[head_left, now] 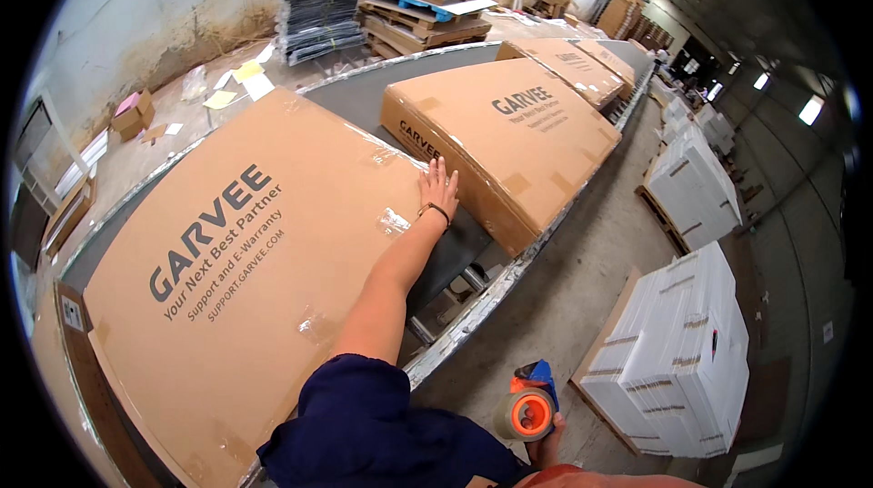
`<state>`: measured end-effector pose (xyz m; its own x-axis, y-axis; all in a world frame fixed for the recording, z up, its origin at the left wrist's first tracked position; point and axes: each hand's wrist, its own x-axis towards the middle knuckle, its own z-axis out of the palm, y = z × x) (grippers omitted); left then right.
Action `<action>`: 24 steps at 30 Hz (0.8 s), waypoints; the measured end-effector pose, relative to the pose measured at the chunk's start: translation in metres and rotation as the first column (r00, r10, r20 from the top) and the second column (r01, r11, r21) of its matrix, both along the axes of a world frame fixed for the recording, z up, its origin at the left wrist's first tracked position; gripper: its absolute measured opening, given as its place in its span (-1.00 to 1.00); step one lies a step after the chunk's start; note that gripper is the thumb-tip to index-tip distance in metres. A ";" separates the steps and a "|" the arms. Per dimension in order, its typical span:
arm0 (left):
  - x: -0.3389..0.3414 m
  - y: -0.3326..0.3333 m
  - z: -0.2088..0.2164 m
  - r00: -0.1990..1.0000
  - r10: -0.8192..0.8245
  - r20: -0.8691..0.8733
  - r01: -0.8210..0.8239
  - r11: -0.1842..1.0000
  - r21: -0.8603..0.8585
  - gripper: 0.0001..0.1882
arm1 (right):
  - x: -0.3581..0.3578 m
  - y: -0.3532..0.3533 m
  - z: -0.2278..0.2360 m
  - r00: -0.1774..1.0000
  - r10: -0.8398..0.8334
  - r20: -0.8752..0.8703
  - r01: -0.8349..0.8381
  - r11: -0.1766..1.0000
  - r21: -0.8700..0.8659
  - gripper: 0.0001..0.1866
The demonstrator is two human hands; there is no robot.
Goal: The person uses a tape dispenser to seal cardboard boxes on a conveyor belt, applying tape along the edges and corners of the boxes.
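Down by my hip, my right hand (548,429) is closed around a tape dispenser (529,404) with an orange core (fingers mostly hidden behind it). I have my left hand (439,186) laid flat, fingers spread, on the far edge of the big cardboard box (245,261), which lies on the conveyor (364,97), just short of the next box (509,138). White stacks (677,352) sit to my right.

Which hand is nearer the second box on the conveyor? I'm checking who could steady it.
Left. The left hand lies flat on the near box at its far edge, just short of the second box. The right hand is low beside the body, holding a tape dispenser.
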<state>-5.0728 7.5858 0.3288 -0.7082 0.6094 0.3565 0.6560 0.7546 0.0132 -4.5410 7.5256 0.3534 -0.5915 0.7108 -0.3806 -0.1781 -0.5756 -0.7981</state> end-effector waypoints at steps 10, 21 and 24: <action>-0.023 -0.023 -0.004 0.981 -0.189 0.048 0.180 0.972 0.152 -0.62 | -0.025 0.137 -0.033 0.935 0.335 0.119 -0.315 0.936 -0.159 -0.46; -0.062 0.033 0.031 0.974 0.058 0.218 -0.007 0.973 -0.229 -0.48 | -0.052 0.326 -0.015 0.923 0.379 -0.072 -0.385 0.915 -0.123 -0.37; -0.050 0.030 0.039 0.899 0.270 0.345 -0.116 0.907 -0.405 -0.36 | -0.069 0.309 0.010 0.912 0.388 -0.135 -0.405 0.902 -0.147 -0.31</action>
